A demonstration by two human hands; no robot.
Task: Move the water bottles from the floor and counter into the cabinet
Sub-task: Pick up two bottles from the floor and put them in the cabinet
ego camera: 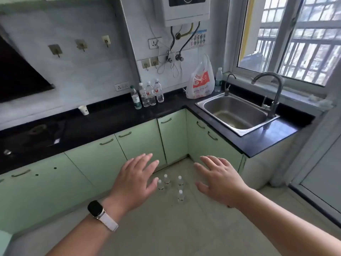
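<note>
Several clear water bottles with white caps stand on the floor (pixel 180 195) in the corner where the cabinets meet. Several more bottles (pixel 151 93) line the black counter against the wall, and one green-labelled bottle (pixel 218 80) stands beside the plastic bag. The pale green cabinet doors (pixel 140 143) below the counter are all shut. My left hand (pixel 134 182), with a watch on its wrist, hovers flat with fingers spread, high above the floor bottles and to their left. On their right hovers my right hand (pixel 219 180), also spread and holding nothing.
A steel sink (pixel 234 112) with a tall tap is set into the counter on the right under the window. A white and red plastic bag (pixel 201 84) stands in the corner. A paper cup (pixel 84 110) sits on the counter at the left.
</note>
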